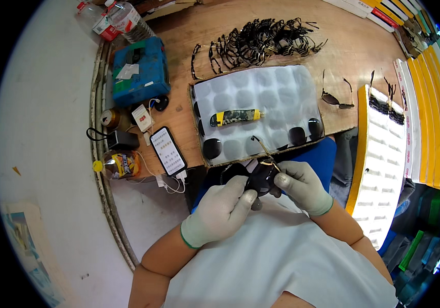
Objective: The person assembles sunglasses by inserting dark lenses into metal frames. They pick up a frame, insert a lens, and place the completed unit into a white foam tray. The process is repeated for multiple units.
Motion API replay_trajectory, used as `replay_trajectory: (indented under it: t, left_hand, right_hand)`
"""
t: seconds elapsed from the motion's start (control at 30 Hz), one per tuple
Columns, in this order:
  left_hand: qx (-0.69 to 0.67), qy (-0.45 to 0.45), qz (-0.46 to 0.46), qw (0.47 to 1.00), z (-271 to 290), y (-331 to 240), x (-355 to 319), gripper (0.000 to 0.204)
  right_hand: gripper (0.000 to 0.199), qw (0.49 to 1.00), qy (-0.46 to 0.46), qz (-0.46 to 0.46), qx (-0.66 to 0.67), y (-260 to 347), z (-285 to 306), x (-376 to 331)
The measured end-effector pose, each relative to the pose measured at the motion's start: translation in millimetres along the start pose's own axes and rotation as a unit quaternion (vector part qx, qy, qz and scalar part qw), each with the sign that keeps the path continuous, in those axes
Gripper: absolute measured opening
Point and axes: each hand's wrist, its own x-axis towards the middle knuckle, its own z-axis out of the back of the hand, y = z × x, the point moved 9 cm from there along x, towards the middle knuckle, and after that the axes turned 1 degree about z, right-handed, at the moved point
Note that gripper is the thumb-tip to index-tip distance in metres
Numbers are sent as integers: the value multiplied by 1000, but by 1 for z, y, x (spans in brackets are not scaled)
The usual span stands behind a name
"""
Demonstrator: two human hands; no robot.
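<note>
Both my hands wear white gloves with green cuffs. Between them, just in front of the table, is a pair of sunglasses (262,178) with dark lenses and a thin gold temple pointing up and away. My left hand (222,209) pinches the left lens area between thumb and fingers. The frame's right side is gripped by my right hand (304,189), its thumb close to the hinge. Beyond them lies a shallow box (195,123) of round dark lenses, mostly under a white translucent sheet (266,131). On that sheet rests a tool (235,117) with a yellow and camouflage handle.
Many sunglasses frames (261,43) are heaped at the back. One pair (338,100) stands to the right, beside a white slotted tray (381,169) holding several pairs. At left are a phone (168,151), a blue case (140,72) and bottles (130,23). Stacked boxes (435,118) line the right.
</note>
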Motion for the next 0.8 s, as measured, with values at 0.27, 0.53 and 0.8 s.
replay_trajectory:
  t: [0.27,0.53,0.8]
  left_hand:
    - [-110,49,73,990,-9,20,-3,21]
    - [-100,-40,39,993,5,8,3,31]
    - [61,-77,14,995,-6,-2,11,44]
  right_hand:
    - [31,996,55,28,-67,21,-10,-9]
    - [24,979,-20,51,-197,32,-11,-4]
    - [22,999,-16,-24,-41,-5,-3,-1]
